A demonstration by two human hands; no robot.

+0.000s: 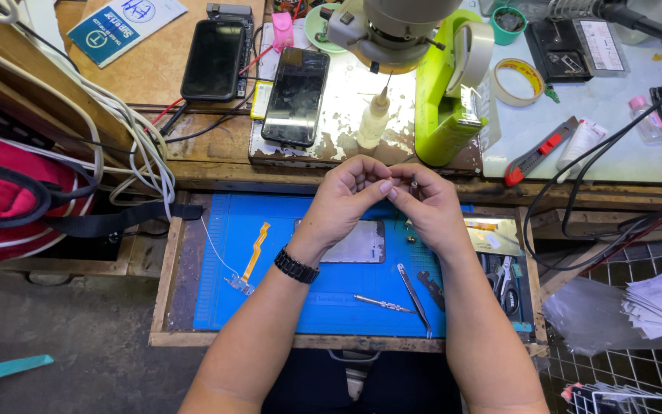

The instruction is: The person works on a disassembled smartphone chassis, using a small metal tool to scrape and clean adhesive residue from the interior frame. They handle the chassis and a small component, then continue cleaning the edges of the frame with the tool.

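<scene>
Hands: left hand (346,195) and right hand (427,201) met at frame centre, fingertips pinched narrow together on a tiny part (413,185), too small to identify.
Below: blue mat (224,230) in an open drawer, with a plate (362,244), flex strip (255,253), tweezers (415,295) and a screwdriver (381,303).
Above: two phones (296,96) (214,59), glue bottle (374,119), tape roll (519,80).
Risk: the part looked likely to slip from the pinch and fall onto the mat or past the drawer edge.
Cause: small size, bare fingertips, no tool gripping it.
Second risk: a forearm could have swept the tweezers off the mat's lower edge.
</scene>
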